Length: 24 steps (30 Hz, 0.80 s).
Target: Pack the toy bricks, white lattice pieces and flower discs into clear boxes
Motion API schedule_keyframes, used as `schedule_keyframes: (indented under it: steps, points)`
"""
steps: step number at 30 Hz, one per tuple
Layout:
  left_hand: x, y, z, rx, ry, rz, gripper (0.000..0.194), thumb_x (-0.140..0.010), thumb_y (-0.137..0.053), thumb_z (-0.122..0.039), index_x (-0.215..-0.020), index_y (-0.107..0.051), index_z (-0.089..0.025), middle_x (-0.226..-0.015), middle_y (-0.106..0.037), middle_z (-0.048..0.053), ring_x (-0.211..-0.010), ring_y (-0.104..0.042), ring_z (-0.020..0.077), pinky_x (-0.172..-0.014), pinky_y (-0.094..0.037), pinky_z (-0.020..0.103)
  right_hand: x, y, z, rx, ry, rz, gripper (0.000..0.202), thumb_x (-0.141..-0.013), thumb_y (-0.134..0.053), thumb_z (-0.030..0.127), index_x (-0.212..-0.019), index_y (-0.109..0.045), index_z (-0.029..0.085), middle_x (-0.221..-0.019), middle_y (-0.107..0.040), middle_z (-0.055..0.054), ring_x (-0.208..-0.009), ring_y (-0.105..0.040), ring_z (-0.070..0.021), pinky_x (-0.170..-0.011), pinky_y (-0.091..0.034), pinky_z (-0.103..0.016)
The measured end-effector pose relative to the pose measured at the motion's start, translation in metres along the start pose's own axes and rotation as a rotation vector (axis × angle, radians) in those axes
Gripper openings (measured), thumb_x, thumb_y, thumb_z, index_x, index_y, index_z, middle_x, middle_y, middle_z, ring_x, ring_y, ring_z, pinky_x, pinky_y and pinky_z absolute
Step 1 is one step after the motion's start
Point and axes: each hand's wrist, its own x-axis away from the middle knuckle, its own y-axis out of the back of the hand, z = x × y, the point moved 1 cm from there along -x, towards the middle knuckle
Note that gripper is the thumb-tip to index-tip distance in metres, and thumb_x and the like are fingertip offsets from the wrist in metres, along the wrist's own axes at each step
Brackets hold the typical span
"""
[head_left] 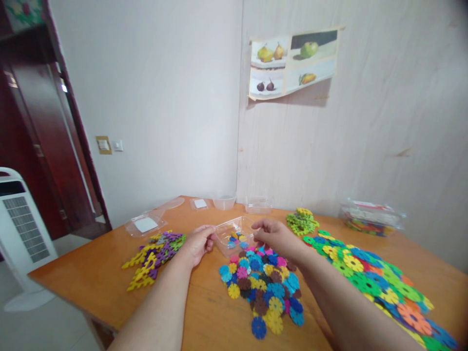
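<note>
A clear plastic box [236, 225] stands in the middle of the table, with a few small coloured discs showing in it. My left hand [199, 243] pinches the box's left rim. At the right rim is my right hand [272, 236], its fingers curled; whether they grip the rim or a disc is too small to tell. Just in front of the box lies a pile of small notched discs [259, 287] in blue, yellow, pink and brown.
Purple and yellow pieces [153, 258] lie left, large flower discs [376, 278] right, green pieces [302, 222] behind. Along the back are a round tub [224, 202], a clear container [259, 204], a filled box [373, 218]; a lid [145, 224] lies at the left.
</note>
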Motion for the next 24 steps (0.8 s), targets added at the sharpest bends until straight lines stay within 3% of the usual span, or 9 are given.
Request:
schedule_keyframes:
  steps: [3,6,11,18,24]
  points:
    - [0.002,-0.001,-0.001,0.004,0.000,-0.002,0.029,-0.069,-0.074,-0.038,-0.076,-0.056,-0.017,-0.060,-0.055,-0.004,-0.041,-0.041,0.0049,-0.041,-0.024,0.019,0.004,-0.003,-0.006,0.339,-0.022,0.111,0.011,-0.075,-0.066,0.025,-0.083,-0.062,0.019,-0.067,-0.061,0.003,-0.061,-0.055,-0.0109,-0.052,-0.036,-0.020]
    - [0.004,-0.002,-0.002,0.000,-0.001,0.001,0.028,-0.068,-0.074,-0.037,-0.075,-0.056,-0.017,-0.060,-0.056,-0.004,-0.041,-0.040,0.0043,-0.041,-0.023,0.019,0.006,-0.005,-0.014,0.606,-0.051,0.210,0.016,-0.068,-0.072,0.026,-0.077,-0.061,0.020,-0.068,-0.061,0.004,-0.063,-0.053,-0.0113,-0.053,-0.033,-0.021]
    - [0.004,-0.003,-0.003,0.013,0.014,-0.006,0.027,-0.068,-0.074,-0.036,-0.077,-0.057,-0.017,-0.060,-0.056,-0.003,-0.042,-0.041,0.0049,-0.041,-0.024,0.019,0.007,-0.011,-0.018,0.733,-0.071,0.216,0.021,-0.066,-0.073,0.029,-0.081,-0.060,0.022,-0.073,-0.064,0.004,-0.067,-0.056,-0.0133,-0.053,-0.030,-0.022]
    - [0.002,-0.003,-0.002,0.014,0.021,-0.002,0.026,-0.068,-0.073,-0.033,-0.078,-0.057,-0.017,-0.060,-0.055,-0.004,-0.043,-0.040,0.0049,-0.041,-0.024,0.018,0.007,-0.014,-0.017,0.687,-0.084,0.221,0.017,-0.064,-0.069,0.021,-0.075,-0.055,0.022,-0.065,-0.058,0.006,-0.061,-0.054,-0.0119,-0.050,-0.030,-0.021]
    - [0.006,-0.005,-0.003,0.019,0.007,-0.009,0.025,-0.068,-0.072,-0.034,-0.076,-0.056,-0.017,-0.060,-0.055,-0.004,-0.043,-0.041,0.0047,-0.041,-0.023,0.018,0.004,-0.008,-0.017,0.322,-0.047,0.202,0.013,-0.071,-0.065,0.020,-0.075,-0.053,0.020,-0.060,-0.054,0.007,-0.055,-0.050,-0.0088,-0.048,-0.033,-0.019]
